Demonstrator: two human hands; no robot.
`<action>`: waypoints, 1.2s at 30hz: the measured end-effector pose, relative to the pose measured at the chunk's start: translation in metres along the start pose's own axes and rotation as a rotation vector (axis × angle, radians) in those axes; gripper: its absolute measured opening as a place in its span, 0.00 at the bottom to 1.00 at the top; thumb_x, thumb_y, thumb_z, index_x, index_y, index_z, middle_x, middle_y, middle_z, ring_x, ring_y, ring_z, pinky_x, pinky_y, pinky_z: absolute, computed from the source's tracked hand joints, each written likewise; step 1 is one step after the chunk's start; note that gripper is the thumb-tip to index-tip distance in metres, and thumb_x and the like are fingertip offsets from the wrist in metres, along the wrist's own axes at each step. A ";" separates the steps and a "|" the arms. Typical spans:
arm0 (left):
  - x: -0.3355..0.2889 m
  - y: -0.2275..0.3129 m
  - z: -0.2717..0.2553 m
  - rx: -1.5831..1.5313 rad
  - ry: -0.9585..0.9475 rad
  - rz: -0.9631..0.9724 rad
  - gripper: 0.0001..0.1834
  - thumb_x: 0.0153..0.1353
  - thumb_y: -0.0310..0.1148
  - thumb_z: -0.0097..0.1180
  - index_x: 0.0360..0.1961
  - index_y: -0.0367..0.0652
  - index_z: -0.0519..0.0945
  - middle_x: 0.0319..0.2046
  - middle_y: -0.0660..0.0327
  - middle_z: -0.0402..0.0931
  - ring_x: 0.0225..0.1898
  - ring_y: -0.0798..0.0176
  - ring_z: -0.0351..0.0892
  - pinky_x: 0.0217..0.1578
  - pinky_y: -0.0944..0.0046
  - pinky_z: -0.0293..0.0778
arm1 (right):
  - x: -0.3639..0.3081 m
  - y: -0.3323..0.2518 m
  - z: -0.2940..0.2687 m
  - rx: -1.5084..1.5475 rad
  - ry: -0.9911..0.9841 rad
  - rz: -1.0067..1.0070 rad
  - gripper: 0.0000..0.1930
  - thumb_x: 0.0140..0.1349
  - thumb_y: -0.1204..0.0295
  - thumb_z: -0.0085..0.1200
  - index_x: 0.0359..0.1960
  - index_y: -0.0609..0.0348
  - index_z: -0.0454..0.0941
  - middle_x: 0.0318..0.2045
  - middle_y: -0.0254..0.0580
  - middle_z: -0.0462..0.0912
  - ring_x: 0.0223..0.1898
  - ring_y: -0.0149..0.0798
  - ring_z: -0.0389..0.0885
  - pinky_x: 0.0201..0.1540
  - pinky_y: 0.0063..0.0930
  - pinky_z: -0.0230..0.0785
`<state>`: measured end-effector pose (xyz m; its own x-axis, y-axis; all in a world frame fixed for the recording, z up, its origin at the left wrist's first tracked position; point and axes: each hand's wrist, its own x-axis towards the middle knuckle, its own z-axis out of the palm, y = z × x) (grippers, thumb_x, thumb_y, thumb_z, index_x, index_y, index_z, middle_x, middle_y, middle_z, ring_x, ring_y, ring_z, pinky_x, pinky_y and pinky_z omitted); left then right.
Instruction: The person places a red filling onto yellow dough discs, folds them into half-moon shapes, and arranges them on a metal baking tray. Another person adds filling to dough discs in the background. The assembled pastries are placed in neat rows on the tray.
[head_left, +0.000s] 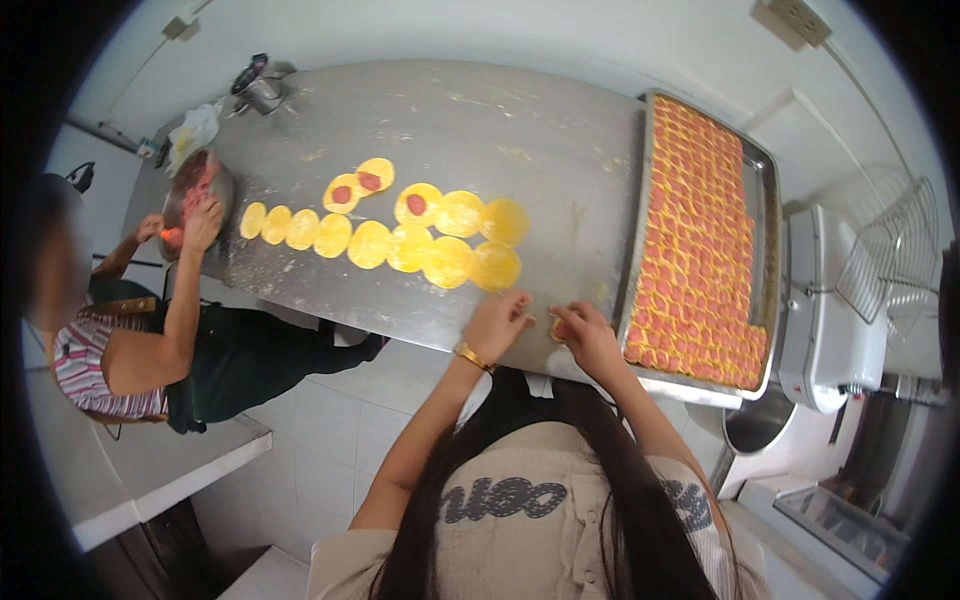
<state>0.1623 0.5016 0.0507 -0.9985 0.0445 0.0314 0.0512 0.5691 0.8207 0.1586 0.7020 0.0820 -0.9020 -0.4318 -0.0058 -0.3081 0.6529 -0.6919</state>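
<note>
My right hand point(588, 338) pinches a small dumpling point(557, 328) of yellow dough with pinkish filling, near the table's front edge. To its left, my left hand point(499, 325) is half curled, thumb and fingertips apart, and nothing shows between them. Just beyond it, round yellow dough wrappers point(448, 262) lie in two overlapping rows on the metal table point(400, 110). One wrapper in the far row point(418, 204) carries a dab of pink filling. Two more filled wrappers point(375, 176) overlap behind the rows. At the right, a large metal tray point(769, 190) holds dense rows of dumplings point(692, 250).
On the left, a co-worker point(110, 330) has both hands at a metal bowl point(225, 195) of pink filling, one holding an orange-handled utensil. A metal container point(262, 93) stands at the back left. White equipment point(835, 310) and a wire rack point(880, 250) are right of the tray.
</note>
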 end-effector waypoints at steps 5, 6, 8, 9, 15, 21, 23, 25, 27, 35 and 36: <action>0.065 -0.067 -0.124 0.231 0.474 -0.124 0.08 0.52 0.29 0.56 0.33 0.40 0.78 0.32 0.50 0.77 0.33 0.49 0.78 0.35 0.56 0.73 | -0.002 -0.002 0.002 -0.080 -0.035 -0.041 0.13 0.50 0.79 0.54 0.40 0.57 0.77 0.37 0.45 0.75 0.41 0.49 0.75 0.42 0.37 0.69; 0.080 -0.079 -0.148 0.348 0.557 -0.108 0.07 0.53 0.30 0.55 0.32 0.39 0.78 0.32 0.49 0.78 0.33 0.49 0.79 0.35 0.55 0.74 | -0.002 -0.002 0.003 -0.037 -0.014 -0.031 0.13 0.50 0.80 0.53 0.39 0.57 0.77 0.36 0.45 0.75 0.39 0.48 0.75 0.41 0.37 0.69; 0.103 -0.104 -0.181 0.434 0.572 -0.429 0.09 0.55 0.33 0.55 0.28 0.38 0.79 0.28 0.48 0.79 0.33 0.48 0.79 0.35 0.54 0.73 | -0.002 -0.001 0.002 0.045 0.023 -0.007 0.13 0.49 0.82 0.52 0.38 0.58 0.78 0.35 0.44 0.75 0.37 0.48 0.76 0.39 0.36 0.70; 0.111 -0.118 -0.191 0.369 0.522 -0.559 0.10 0.54 0.34 0.56 0.27 0.37 0.80 0.25 0.49 0.79 0.30 0.51 0.80 0.34 0.55 0.73 | -0.002 -0.001 0.001 0.060 0.080 0.004 0.14 0.47 0.84 0.52 0.37 0.58 0.78 0.34 0.44 0.76 0.34 0.48 0.77 0.36 0.34 0.70; 0.149 -0.205 -0.187 -0.405 0.677 -0.708 0.14 0.51 0.36 0.62 0.22 0.35 0.76 0.15 0.61 0.73 0.11 0.67 0.72 0.13 0.67 0.67 | -0.014 -0.008 -0.027 0.060 0.192 0.153 0.17 0.44 0.84 0.55 0.39 0.58 0.78 0.37 0.43 0.76 0.37 0.43 0.78 0.35 0.31 0.72; 0.170 -0.226 -0.197 -0.624 0.682 -0.717 0.16 0.49 0.23 0.61 0.30 0.48 0.64 0.13 0.66 0.64 0.08 0.68 0.60 0.07 0.69 0.57 | -0.038 0.025 -0.088 0.347 0.424 0.287 0.18 0.46 0.86 0.53 0.41 0.58 0.78 0.40 0.38 0.77 0.38 0.33 0.77 0.31 0.22 0.70; 0.168 -0.220 -0.198 -0.663 0.715 -0.620 0.16 0.50 0.26 0.59 0.17 0.49 0.63 0.13 0.68 0.67 0.10 0.72 0.65 0.08 0.73 0.61 | -0.045 0.050 -0.120 0.379 0.508 0.343 0.17 0.47 0.84 0.55 0.41 0.58 0.79 0.40 0.36 0.78 0.39 0.31 0.76 0.33 0.21 0.70; 0.168 -0.212 -0.203 -0.560 0.715 -0.702 0.05 0.53 0.30 0.55 0.24 0.43 0.73 0.17 0.66 0.71 0.16 0.70 0.72 0.15 0.76 0.69 | -0.048 0.081 -0.159 0.363 0.625 0.380 0.16 0.47 0.82 0.57 0.41 0.58 0.79 0.39 0.35 0.79 0.40 0.29 0.76 0.37 0.23 0.69; 0.168 -0.204 -0.207 -0.603 0.763 -0.765 0.11 0.57 0.35 0.50 0.38 0.41 0.78 0.31 0.62 0.77 0.24 0.68 0.77 0.27 0.76 0.73 | -0.045 0.120 -0.204 0.289 0.754 0.381 0.16 0.47 0.80 0.59 0.41 0.59 0.79 0.40 0.35 0.80 0.41 0.30 0.76 0.42 0.24 0.69; 0.113 -0.148 -0.190 -1.121 0.687 -0.361 0.15 0.57 0.34 0.48 0.42 0.37 0.75 0.42 0.61 0.76 0.40 0.68 0.75 0.42 0.71 0.72 | 0.013 0.268 -0.316 0.163 0.738 0.485 0.20 0.41 0.79 0.60 0.41 0.56 0.80 0.34 0.41 0.83 0.36 0.37 0.81 0.42 0.26 0.71; 0.106 -0.138 -0.185 -1.135 0.675 -0.300 0.13 0.56 0.34 0.50 0.39 0.37 0.75 0.39 0.59 0.76 0.38 0.67 0.74 0.41 0.69 0.73 | 0.026 0.283 -0.320 0.139 0.702 0.480 0.20 0.40 0.78 0.60 0.40 0.56 0.80 0.34 0.42 0.83 0.34 0.39 0.82 0.41 0.27 0.72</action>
<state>0.0455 0.2761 0.0464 -0.7997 -0.5553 -0.2283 0.1152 -0.5151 0.8493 -0.0486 1.0746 0.1172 -0.9175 0.3861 0.0957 0.1531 0.5647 -0.8110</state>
